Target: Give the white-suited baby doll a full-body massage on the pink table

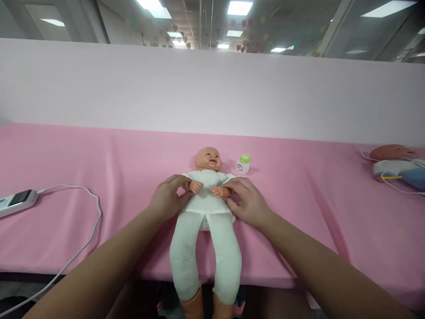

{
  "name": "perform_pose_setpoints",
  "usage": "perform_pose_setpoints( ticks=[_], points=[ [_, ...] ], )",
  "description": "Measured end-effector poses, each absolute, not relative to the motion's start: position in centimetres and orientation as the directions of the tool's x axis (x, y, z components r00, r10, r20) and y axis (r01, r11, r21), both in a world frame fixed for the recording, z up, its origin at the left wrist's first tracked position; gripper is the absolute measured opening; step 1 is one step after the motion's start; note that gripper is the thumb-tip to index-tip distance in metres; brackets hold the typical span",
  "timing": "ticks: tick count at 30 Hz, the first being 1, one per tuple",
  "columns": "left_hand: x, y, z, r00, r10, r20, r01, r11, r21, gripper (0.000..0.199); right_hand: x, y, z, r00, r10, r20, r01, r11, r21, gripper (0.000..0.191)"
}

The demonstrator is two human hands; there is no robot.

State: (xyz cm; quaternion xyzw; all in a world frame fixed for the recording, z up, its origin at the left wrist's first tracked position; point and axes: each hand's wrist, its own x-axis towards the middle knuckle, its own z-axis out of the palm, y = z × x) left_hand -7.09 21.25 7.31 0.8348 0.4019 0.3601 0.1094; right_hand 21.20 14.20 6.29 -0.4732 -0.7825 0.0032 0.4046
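A baby doll (207, 190) in a white top and white trousers lies on its back, its lower legs over the front edge of the pink-covered table (133, 155). My left hand (169, 197) is closed around the doll's arm at the picture's left, near the wrist. On the other side, my right hand (249, 201) has its thumb and fingers around the doll's other arm. Both doll hands rest over its belly. A small bottle (243, 165) with a green cap stands beside the doll's head, beyond my right hand.
At the left lies a white device (18, 202) with a dark screen; its white cable (98, 217) curves down past the front edge. Another doll (393, 153) with tubing lies at the far right. A white partition (212, 93) rises behind the table.
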Motion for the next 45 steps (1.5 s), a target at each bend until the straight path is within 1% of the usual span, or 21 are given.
perform_pose_setpoints(
  ticks=[2,4,7,9,11,12,15,17,20,23,25,27,28,30,32,33,35,37,40,42,45],
  points=[
    [-7.3,21.6,7.3,0.258,0.853,0.453,0.575,-0.512,0.638,0.028,21.8,14.6,6.3,-0.046,0.795,0.605,0.698,0.459,-0.549,0.031],
    [-7.7,22.0,7.4,0.117,0.922,0.368,0.524,-0.372,0.766,0.028,22.8,15.2,6.3,0.154,0.834,0.53,0.613,0.34,-0.713,0.035],
    [-8.5,23.1,7.3,-0.016,0.965,0.263,0.426,-0.231,0.875,0.026,25.1,16.4,6.4,0.395,0.837,0.378,0.432,0.194,-0.881,0.042],
    [-9.0,24.1,7.0,-0.084,0.98,0.181,0.287,-0.15,0.946,0.028,26.7,17.1,6.4,0.493,0.829,0.264,0.287,0.131,-0.949,0.05],
    [-9.6,25.3,6.4,-0.153,0.986,0.06,0.087,-0.047,0.995,0.027,28.3,17.6,6.4,0.55,0.825,0.131,0.157,0.052,-0.986,0.054],
    [-9.9,26.0,6.1,-0.184,0.983,-0.016,-0.016,0.013,1.0,0.024,28.9,17.8,6.3,0.552,0.831,0.06,0.11,-0.001,-0.994,0.051],
    [-10.6,27.4,5.6,-0.201,0.955,-0.219,-0.253,0.166,0.953,0.012,30.3,18.1,5.9,0.45,0.88,-0.153,0.052,-0.197,-0.979,0.031],
    [-10.9,27.9,5.7,-0.174,0.943,-0.284,-0.337,0.215,0.917,0.015,30.8,18.1,5.5,0.374,0.896,-0.238,0.06,-0.28,-0.958,0.024],
    [-11.0,27.7,6.2,-0.15,0.939,-0.309,-0.366,0.238,0.9,0.015,31.1,18.2,5.1,0.352,0.901,-0.253,0.074,-0.296,-0.952,0.021],
    [-10.6,27.0,6.8,-0.136,0.944,-0.3,-0.332,0.242,0.912,0.011,30.8,18.3,5.2,0.387,0.9,-0.199,0.046,-0.235,-0.971,0.025],
    [-10.2,26.3,7.1,-0.168,0.966,-0.196,-0.271,0.146,0.951,0.012,30.2,18.3,5.4,0.458,0.884,-0.098,0.01,-0.116,-0.993,0.037],
    [-9.6,25.4,7.3,-0.189,0.982,0.01,-0.151,-0.039,0.988,0.017,29.4,18.1,5.7,0.536,0.843,0.047,0.032,0.035,-0.999,0.053],
    [-9.3,24.8,7.4,-0.179,0.977,0.116,-0.068,-0.13,0.989,0.02,28.9,17.9,5.9,0.56,0.819,0.123,0.081,0.094,-0.992,0.059],
    [-8.4,23.6,7.6,-0.123,0.956,0.267,0.133,-0.251,0.959,0.025,27.6,17.4,6.3,0.557,0.784,0.276,0.219,0.182,-0.959,0.065],
    [-7.5,22.5,7.8,-0.049,0.928,0.37,0.357,-0.33,0.874,0.028,26.0,16.6,6.7,0.485,0.77,0.415,0.351,0.262,-0.899,0.061],
    [-7.1,22.0,7.8,0.006,0.904,0.428,0.464,-0.382,0.799,0.028,25.3,16.2,6.9,0.431,0.767,0.476,0.404,0.308,-0.862,0.056],
    [-6.4,21.3,7.7,0.168,0.824,0.542,0.611,-0.518,0.598,0.027,23.9,15.5,7.3,0.281,0.767,0.577,0.51,0.389,-0.767,0.043],
    [-6.0,21.1,7.5,0.34,0.722,0.602,0.655,-0.641,0.4,0.026,22.9,14.9,7.6,0.058,0.768,0.637,0.624,0.47,-0.624,0.032],
    [-6.0,21.3,7.2,0.52,0.614,0.594,0.622,-0.748,0.229,0.031,22.3,14.3,7.7,-0.286,0.752,0.594,0.703,0.586,-0.403,0.029],
    [-6.1,21.6,7.3,0.605,0.561,0.566,0.585,-0.795,0.163,0.035,22.3,14.2,7.6,-0.39,0.749,0.536,0.714,0.613,-0.337,0.03],
    [-6.3,21.8,7.5,0.671,0.517,0.532,0.556,-0.825,0.101,0.039,22.4,14.2,7.5,-0.409,0.762,0.502,0.741,0.598,-0.306,0.029]
  ],
)
